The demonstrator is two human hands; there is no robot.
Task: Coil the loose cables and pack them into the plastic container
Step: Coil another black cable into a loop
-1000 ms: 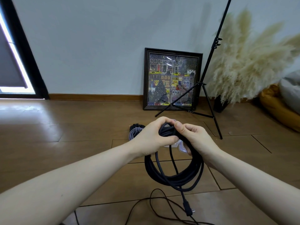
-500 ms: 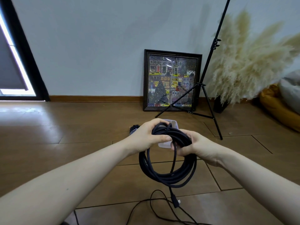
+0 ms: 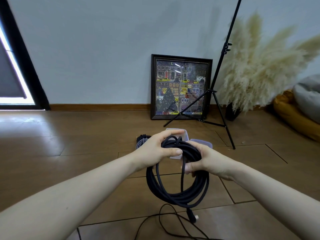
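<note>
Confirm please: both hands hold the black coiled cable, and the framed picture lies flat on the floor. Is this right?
Not quite. The left hand and right hand do hold the black coiled cable, but the head view shows the framed picture standing upright against the wall.

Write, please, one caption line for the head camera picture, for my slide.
Both hands, left hand and right hand, hold a coiled black cable above the wooden floor, with the plastic container behind.

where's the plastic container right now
In the head view, the container sits on the floor mid-frame, just behind both hands, before the framed picture.
</note>
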